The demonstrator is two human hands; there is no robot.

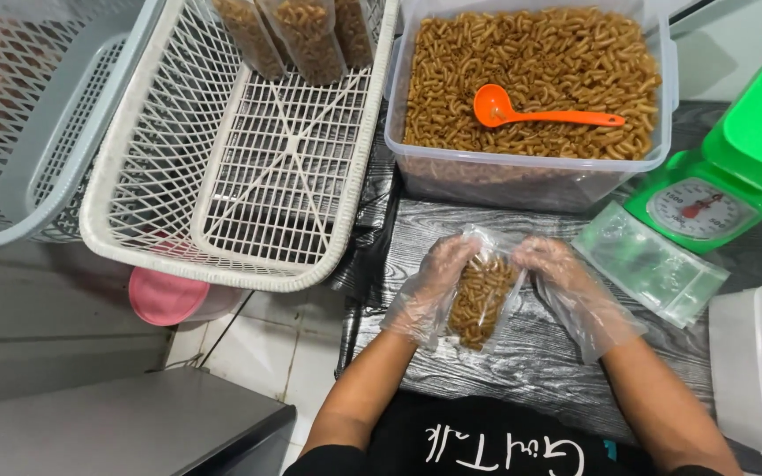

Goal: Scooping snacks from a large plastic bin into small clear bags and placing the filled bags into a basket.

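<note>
Bag [481, 300] of pasta is pinched at its open top by left hand [429, 286] and right hand [566, 282]; slippery gloves risk a tilt, spilling pasta below the grip.

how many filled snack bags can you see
4: one bag held between the left hand and right hand, and three standing in the white basket at. More may be hidden past the top edge.
</note>
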